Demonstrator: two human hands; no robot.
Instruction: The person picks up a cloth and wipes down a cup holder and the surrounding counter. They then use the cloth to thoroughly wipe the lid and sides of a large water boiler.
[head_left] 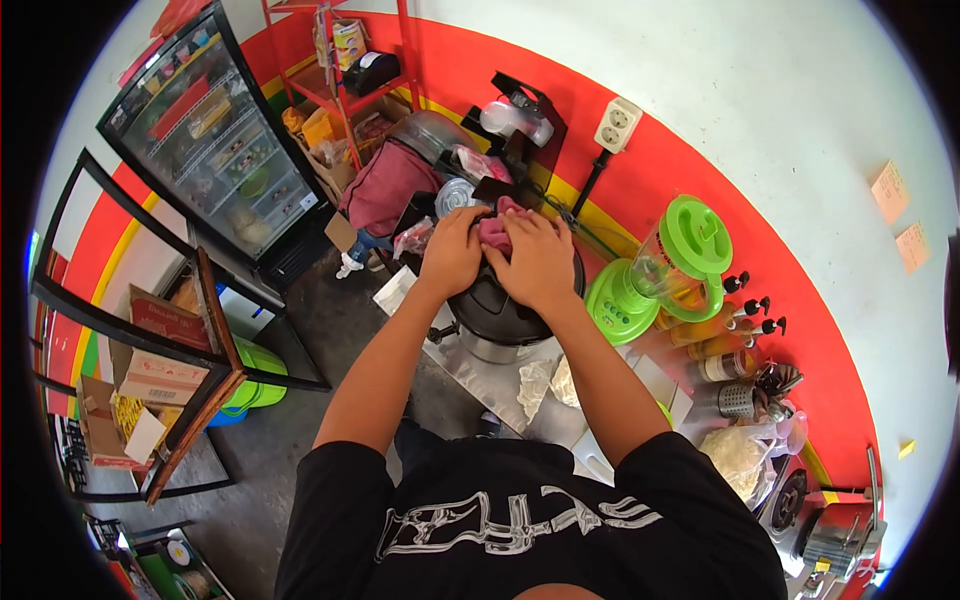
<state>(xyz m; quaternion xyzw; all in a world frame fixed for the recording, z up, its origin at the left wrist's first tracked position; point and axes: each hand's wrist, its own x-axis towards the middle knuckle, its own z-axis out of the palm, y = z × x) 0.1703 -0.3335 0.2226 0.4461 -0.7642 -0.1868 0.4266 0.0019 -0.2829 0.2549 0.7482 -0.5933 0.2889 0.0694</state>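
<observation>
A large pot or cooker with a black lid (500, 312) stands on the metal counter, its steel side showing below the lid. On top of the lid lies a crumpled dark pink cloth (494, 234). My right hand (535, 255) presses on the cloth, its fingers bent over it. Beside it, my left hand (455, 250) rests at the lid's left edge, with its fingers close together near the cloth; what lies under them is hidden. Just right of the pot is a green blender (625, 300).
Pump bottles (705, 345) line the wall behind the blender. A plastic bag (735, 455) lies at the counter's right. A maroon bag (392, 188) sits beyond the pot. To the left stand a glass-door fridge (215, 150) and a wooden table (205, 380) with cardboard boxes.
</observation>
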